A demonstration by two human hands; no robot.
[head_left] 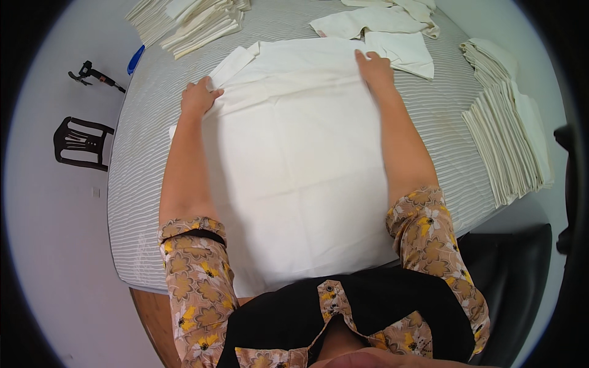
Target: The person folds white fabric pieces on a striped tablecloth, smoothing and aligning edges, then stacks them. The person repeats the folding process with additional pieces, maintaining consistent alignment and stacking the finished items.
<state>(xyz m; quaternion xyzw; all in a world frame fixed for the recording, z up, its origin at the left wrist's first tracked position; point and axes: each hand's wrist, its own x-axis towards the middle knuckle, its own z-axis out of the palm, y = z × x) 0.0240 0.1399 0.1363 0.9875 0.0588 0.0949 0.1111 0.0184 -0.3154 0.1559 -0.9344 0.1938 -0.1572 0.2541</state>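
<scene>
Touching white cloth (pixel 294 165) with both hands (pixel 199 98) (pixel 376 70), grip unclear, grey-striped surface (pixel 138 159) beneath, slatted dark chair (pixel 84 132), pale wall (pixel 49 245).

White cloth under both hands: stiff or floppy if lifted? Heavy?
The white cloth is probably floppy: wrinkles and creases cross it. It looks thin, so likely light for its size. With the left hand and right hand at opposite sides, its middle would likely sag.

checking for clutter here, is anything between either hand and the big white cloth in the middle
Nothing visible is: the left hand is at the left edge of the white cloth, the right hand at its far right corner.
</scene>
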